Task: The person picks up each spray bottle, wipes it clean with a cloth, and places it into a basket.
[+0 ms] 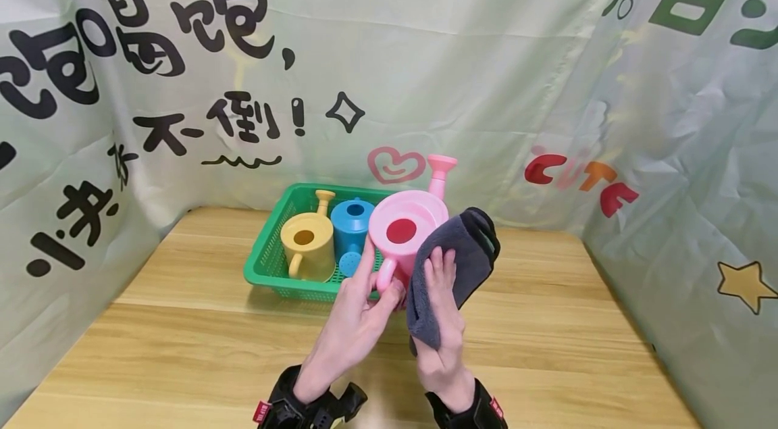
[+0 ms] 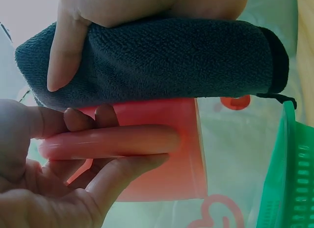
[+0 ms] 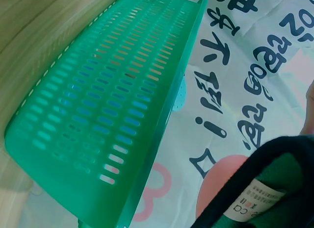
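A pink watering can (image 1: 408, 216) is held up over the front right of a green basket, its spout pointing away to the back right. My left hand (image 1: 355, 321) grips its handle (image 2: 108, 142), thumb on one side and fingers on the other. Against the can's right side lies a folded dark grey cloth (image 1: 464, 253). My right hand (image 1: 444, 321) presses this cloth on the can with its fingers laid along it. In the right wrist view, a white label (image 3: 252, 201) shows on the cloth's edge.
The green basket (image 1: 261, 273) stands at the back of the wooden table (image 1: 547, 321). In it are a yellow watering can (image 1: 316, 257) and a blue watering can (image 1: 350, 223). A printed fabric backdrop (image 1: 486, 78) rises behind and on both sides.
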Demonstrator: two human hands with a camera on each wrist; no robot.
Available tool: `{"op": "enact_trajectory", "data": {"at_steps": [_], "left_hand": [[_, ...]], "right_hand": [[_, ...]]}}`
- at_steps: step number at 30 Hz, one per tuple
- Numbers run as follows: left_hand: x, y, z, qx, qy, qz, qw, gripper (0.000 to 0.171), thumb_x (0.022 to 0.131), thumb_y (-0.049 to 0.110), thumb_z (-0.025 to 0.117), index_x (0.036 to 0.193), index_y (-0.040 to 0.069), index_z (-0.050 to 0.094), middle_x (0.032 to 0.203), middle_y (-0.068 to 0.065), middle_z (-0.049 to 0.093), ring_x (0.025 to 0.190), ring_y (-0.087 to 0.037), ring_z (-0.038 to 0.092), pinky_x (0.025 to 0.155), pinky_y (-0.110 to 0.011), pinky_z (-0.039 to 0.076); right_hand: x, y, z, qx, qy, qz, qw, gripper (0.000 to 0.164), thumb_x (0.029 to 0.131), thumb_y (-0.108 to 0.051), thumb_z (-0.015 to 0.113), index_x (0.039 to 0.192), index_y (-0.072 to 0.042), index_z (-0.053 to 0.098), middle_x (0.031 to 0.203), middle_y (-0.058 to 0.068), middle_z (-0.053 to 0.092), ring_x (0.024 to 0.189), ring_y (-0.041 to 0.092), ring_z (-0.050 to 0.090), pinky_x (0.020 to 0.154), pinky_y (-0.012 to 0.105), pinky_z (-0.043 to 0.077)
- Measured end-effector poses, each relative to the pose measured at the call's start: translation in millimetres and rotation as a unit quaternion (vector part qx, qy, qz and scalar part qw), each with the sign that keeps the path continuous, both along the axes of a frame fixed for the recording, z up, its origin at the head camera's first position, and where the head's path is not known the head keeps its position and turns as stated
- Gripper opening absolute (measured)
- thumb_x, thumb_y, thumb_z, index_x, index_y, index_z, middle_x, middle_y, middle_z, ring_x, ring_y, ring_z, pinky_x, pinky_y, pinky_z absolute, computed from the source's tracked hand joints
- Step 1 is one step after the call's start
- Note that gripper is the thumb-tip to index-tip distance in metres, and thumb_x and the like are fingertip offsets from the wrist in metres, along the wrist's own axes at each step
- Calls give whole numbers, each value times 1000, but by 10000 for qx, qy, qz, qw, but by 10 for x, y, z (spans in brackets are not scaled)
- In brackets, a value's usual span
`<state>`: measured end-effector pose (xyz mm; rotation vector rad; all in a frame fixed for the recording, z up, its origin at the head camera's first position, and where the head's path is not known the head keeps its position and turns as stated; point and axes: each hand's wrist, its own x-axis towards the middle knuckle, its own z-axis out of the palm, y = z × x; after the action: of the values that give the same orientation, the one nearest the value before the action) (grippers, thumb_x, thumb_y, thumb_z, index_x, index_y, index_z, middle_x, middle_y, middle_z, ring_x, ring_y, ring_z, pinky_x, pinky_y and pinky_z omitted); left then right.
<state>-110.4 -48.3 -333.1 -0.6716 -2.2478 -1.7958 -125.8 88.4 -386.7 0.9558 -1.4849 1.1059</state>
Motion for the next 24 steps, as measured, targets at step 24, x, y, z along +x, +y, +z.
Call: {"op": "enact_trajectory", "data": {"at_steps": [24], "left_hand": [[-18, -23, 5, -132, 268, 56, 9995, 80, 99, 1, 55, 161, 6, 5, 67, 3, 47, 62, -7, 53, 50, -19, 38]], "right_hand": [[6, -40, -41, 115, 119, 449, 9989, 49, 101, -14, 45, 142, 13, 46, 159, 17, 40, 156, 32, 24, 129, 38, 15]]}}
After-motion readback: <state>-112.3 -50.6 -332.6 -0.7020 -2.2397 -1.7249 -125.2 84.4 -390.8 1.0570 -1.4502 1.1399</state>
